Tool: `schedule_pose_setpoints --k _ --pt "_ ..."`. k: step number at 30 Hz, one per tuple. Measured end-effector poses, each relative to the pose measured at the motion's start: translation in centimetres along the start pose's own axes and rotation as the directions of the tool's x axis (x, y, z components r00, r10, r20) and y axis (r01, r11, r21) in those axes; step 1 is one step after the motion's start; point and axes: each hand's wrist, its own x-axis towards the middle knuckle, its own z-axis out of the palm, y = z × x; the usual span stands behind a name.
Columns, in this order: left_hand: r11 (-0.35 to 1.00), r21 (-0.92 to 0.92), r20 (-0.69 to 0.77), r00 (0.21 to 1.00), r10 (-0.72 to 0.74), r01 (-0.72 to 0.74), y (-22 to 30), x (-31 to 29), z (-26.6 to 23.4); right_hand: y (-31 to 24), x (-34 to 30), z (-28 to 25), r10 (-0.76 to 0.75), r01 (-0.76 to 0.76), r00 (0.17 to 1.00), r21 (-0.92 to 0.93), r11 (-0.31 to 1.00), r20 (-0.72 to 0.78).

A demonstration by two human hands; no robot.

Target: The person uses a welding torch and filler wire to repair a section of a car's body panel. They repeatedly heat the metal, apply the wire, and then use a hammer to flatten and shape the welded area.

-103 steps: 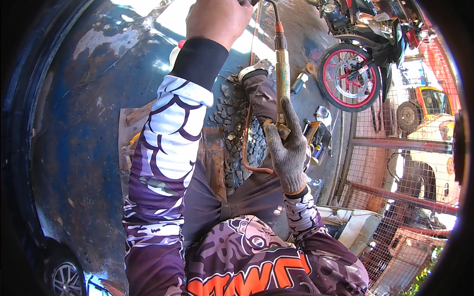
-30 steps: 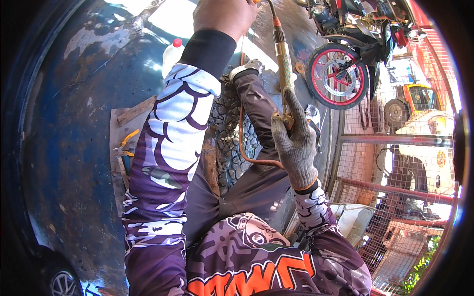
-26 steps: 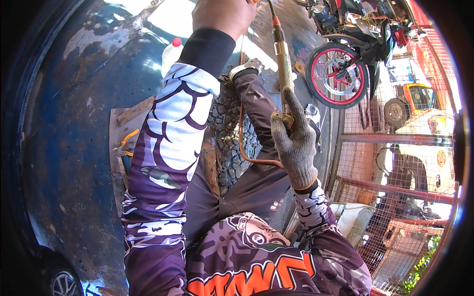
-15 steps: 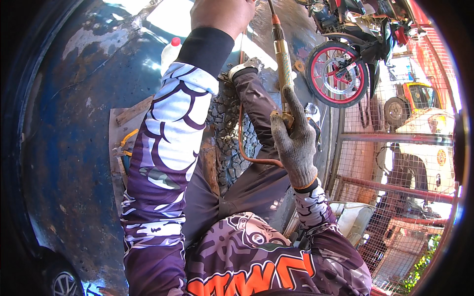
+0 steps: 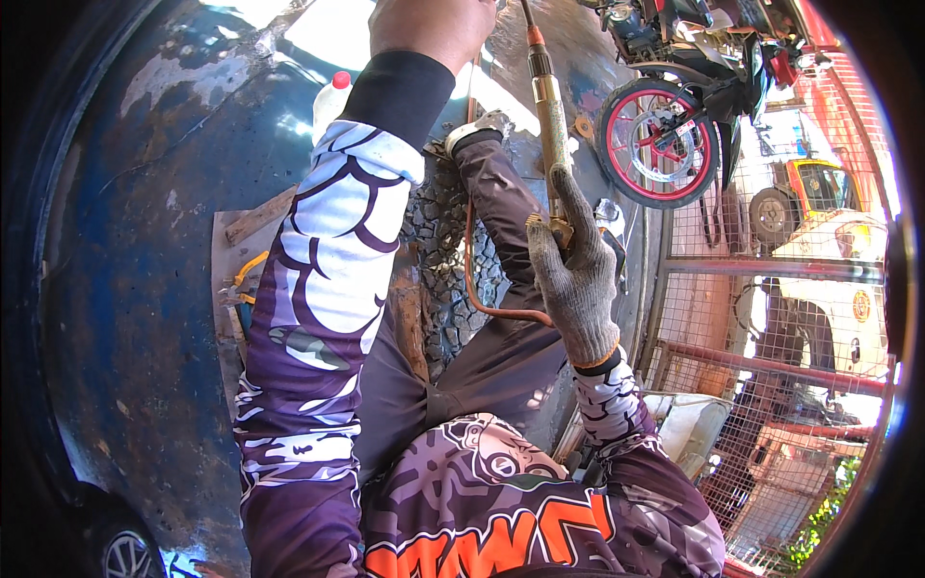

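A grey knitted work glove covers my right hand (image 5: 584, 275), which is wrapped round the handle of a gas torch (image 5: 553, 125). The torch has a long brass-coloured body and points away from me, its tip running out past the upper edge. From near that hand an orange-brown hose (image 5: 471, 260) loops over my leg and along the ground. My left hand (image 5: 429, 34) is bare and reaches far forward, to the left of the torch's front end. The upper edge of the view cuts off most of its fingers, so anything they touch is hidden.
Cracked dark ground (image 5: 448, 260) lies between my legs. Left of my left sleeve are a bottle with a red cap (image 5: 332, 101), a wooden strip (image 5: 260, 217) and a yellow-handled tool (image 5: 252, 267). A motorcycle wheel (image 5: 658, 144) and wire-mesh fence (image 5: 761, 328) stand to the right.
My left hand and the front of the torch have shifted very slightly left. My right hand keeps its grip on the torch.
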Motion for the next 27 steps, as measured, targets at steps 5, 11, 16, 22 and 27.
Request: schedule_pose_setpoints --k 5,11,16,22,27 --pt "1.000 -0.013 0.023 1.000 -0.006 0.006 0.2 -0.1 -0.1 -0.2 -0.1 0.0 -0.025 0.025 1.000 -0.002 1.000 -0.009" --pt "1.000 0.001 0.005 1.000 -0.002 0.001 0.3 -0.3 -0.2 -0.3 -0.4 -0.4 0.000 0.000 1.000 -0.018 1.000 0.008" --pt "1.000 -0.007 -0.003 1.000 0.014 -0.014 0.1 -0.4 -0.2 -0.3 -0.6 -0.1 0.000 0.000 1.000 0.033 0.999 -0.003" --pt "1.000 0.020 -0.035 0.999 0.024 -0.024 0.2 -0.5 -0.3 0.1 -1.3 -0.5 0.036 -0.034 0.999 0.109 0.993 -0.013" --pt "0.999 -0.011 -0.025 0.999 0.036 -0.036 0.0 -0.8 -0.3 1.6 -3.2 -0.3 0.095 0.036 0.971 0.523 0.852 -0.221"
